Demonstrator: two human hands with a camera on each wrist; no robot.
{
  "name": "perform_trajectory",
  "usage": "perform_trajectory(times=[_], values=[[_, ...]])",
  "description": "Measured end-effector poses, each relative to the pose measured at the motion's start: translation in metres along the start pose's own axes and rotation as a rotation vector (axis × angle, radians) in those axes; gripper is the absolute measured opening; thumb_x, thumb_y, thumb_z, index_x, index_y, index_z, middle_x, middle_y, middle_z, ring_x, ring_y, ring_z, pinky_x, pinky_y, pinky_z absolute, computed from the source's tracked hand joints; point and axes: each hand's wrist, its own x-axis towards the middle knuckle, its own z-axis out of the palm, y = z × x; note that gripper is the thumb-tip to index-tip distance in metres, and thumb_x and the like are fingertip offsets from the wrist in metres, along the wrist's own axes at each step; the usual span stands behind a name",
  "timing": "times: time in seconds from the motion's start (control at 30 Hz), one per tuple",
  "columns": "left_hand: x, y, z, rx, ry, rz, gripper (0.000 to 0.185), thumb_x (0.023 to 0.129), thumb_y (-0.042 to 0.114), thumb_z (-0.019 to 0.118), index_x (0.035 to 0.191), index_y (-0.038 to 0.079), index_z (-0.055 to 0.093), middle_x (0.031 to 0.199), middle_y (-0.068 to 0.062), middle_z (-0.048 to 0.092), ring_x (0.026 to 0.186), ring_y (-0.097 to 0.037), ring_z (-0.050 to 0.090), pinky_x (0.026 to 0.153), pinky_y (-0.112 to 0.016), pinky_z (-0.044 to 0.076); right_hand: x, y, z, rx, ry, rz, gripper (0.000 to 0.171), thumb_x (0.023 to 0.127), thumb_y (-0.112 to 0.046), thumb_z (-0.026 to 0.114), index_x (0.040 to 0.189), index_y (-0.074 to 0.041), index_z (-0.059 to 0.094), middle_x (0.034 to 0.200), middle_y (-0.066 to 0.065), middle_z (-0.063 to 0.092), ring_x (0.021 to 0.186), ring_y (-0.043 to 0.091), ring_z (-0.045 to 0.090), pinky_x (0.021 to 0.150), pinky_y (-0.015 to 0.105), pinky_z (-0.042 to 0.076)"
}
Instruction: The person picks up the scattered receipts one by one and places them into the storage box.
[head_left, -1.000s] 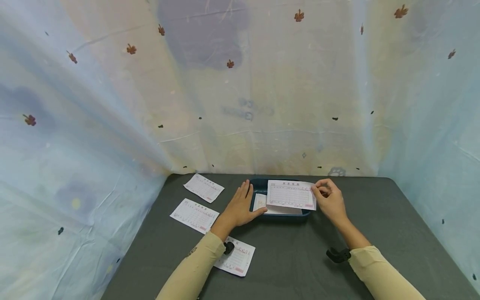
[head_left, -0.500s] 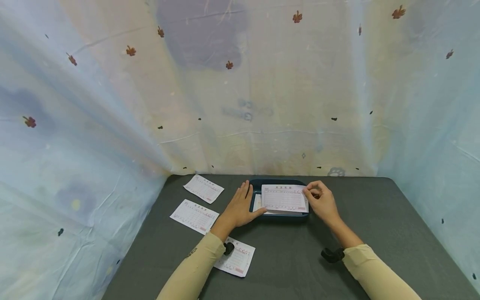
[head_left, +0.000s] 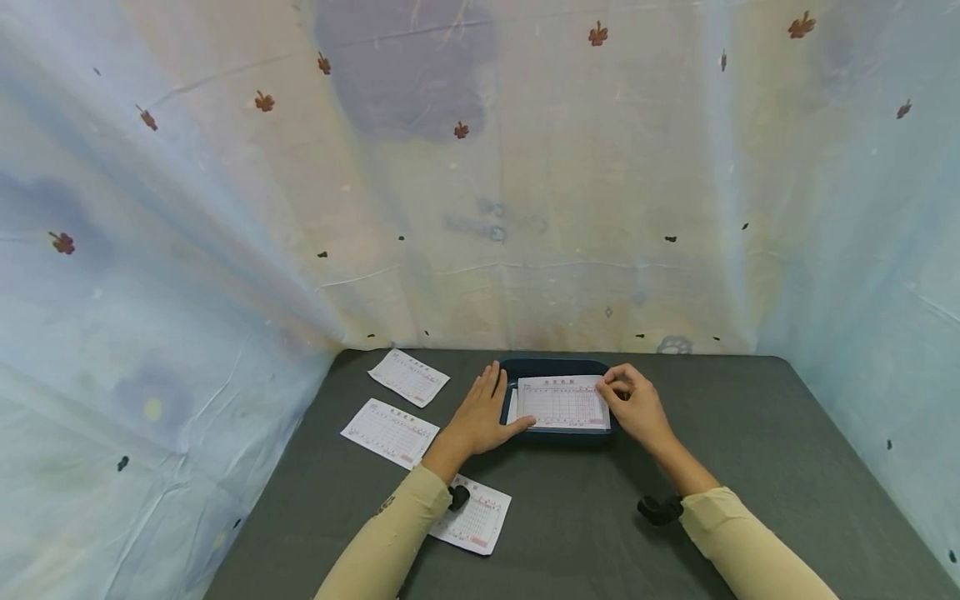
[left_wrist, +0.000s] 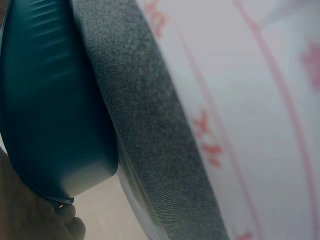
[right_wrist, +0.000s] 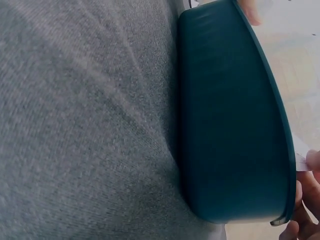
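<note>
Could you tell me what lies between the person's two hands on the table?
In the head view, the dark teal tray sits between the left hand and right hand, with a printed slip in it that the right hand pinches.

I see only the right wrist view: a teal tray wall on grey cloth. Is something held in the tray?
Observer: Yes, the right hand pinches a slip lying in the tray.
Operator: Where is the other hand?
Observer: The left hand lies flat on the table, touching the tray's left side.
Operator: Are more slips around?
Observer: Three lie on the table left of the tray, one partly under the left forearm.
</note>
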Motion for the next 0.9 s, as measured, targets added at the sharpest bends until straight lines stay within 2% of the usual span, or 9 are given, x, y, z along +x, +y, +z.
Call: perform_trajectory(times=[0.17, 0.3, 0.43, 0.6, 0.77, 0.83, 0.9], values=[[0.0006, -0.0008, 0.0014, -0.004, 0.004, 0.004, 0.114, 0.1, 0.082, 0.046, 0.171, -0.001, 0.013, 0.18, -0.019, 0.003, 0.167, -0.033, 0.004, 0.135, -0.047, 0.011, 0.0005, -0.002, -0.0007, -0.053, -0.018, 0.026, 0.013, 0.105, -0.011, 0.072, 0.111, -0.003, 0.064, 0.096, 0.013, 0.081, 0.091, 0.026, 0.068, 0.075, 0.029, 0.046], [0.0003, -0.0007, 0.0011, -0.007, 0.005, 0.006, 0.113, 0.1, 0.081, 0.046, 0.171, -0.001, 0.012, 0.18, -0.019, 0.003, 0.167, -0.034, 0.005, 0.134, -0.048, 0.012, 0.0004, -0.0038, -0.0011, -0.068, -0.045, 0.032, 0.013, 0.105, -0.013, 0.072, 0.11, -0.003, 0.064, 0.096, 0.013, 0.081, 0.098, 0.031, 0.072, 0.076, 0.034, 0.046], [-0.0003, 0.0, 0.0004, -0.014, 0.007, 0.007, 0.113, 0.1, 0.08, 0.047, 0.171, -0.001, 0.012, 0.18, -0.02, 0.003, 0.167, -0.035, 0.005, 0.135, -0.048, 0.011, 0.0003, -0.0043, -0.0006, -0.068, -0.063, 0.019, 0.014, 0.104, -0.013, 0.074, 0.11, -0.003, 0.065, 0.095, 0.012, 0.08, 0.091, 0.027, 0.069, 0.073, 0.031, 0.047], [-0.0014, 0.0008, -0.0002, -0.026, 0.013, 0.006, 0.113, 0.101, 0.08, 0.048, 0.17, -0.002, 0.014, 0.179, -0.021, 0.005, 0.167, -0.034, 0.005, 0.135, -0.047, 0.011, 0.0013, -0.0029, -0.0006, -0.094, -0.026, -0.016, 0.011, 0.103, -0.012, 0.075, 0.11, -0.005, 0.07, 0.099, 0.009, 0.074, 0.085, 0.022, 0.062, 0.07, 0.03, 0.046], [-0.0018, 0.0011, -0.0005, -0.043, 0.022, 0.005, 0.113, 0.1, 0.079, 0.05, 0.17, -0.003, 0.016, 0.179, -0.021, 0.006, 0.167, -0.033, 0.005, 0.135, -0.047, 0.012, 0.001, -0.0016, -0.005, -0.176, 0.02, -0.068, 0.012, 0.105, -0.014, 0.073, 0.111, -0.004, 0.073, 0.098, 0.011, 0.069, 0.091, 0.031, 0.061, 0.074, 0.038, 0.044], [-0.0014, 0.0008, -0.0003, -0.041, 0.022, 0.005, 0.113, 0.1, 0.078, 0.051, 0.17, -0.003, 0.016, 0.179, -0.02, 0.006, 0.167, -0.033, 0.005, 0.135, -0.046, 0.012, 0.0009, -0.0008, -0.0072, -0.204, 0.017, -0.078, 0.015, 0.105, -0.015, 0.072, 0.114, -0.002, 0.073, 0.101, 0.014, 0.068, 0.095, 0.036, 0.06, 0.076, 0.043, 0.044], [-0.0007, 0.0006, 0.0, -0.035, 0.021, 0.006, 0.113, 0.1, 0.078, 0.051, 0.17, -0.003, 0.016, 0.18, -0.02, 0.005, 0.167, -0.033, 0.006, 0.135, -0.046, 0.012, 0.0007, 0.0008, -0.0093, -0.234, 0.0, -0.084, 0.021, 0.106, -0.015, 0.071, 0.12, 0.0, 0.073, 0.111, 0.019, 0.07, 0.103, 0.04, 0.061, 0.083, 0.05, 0.05]])
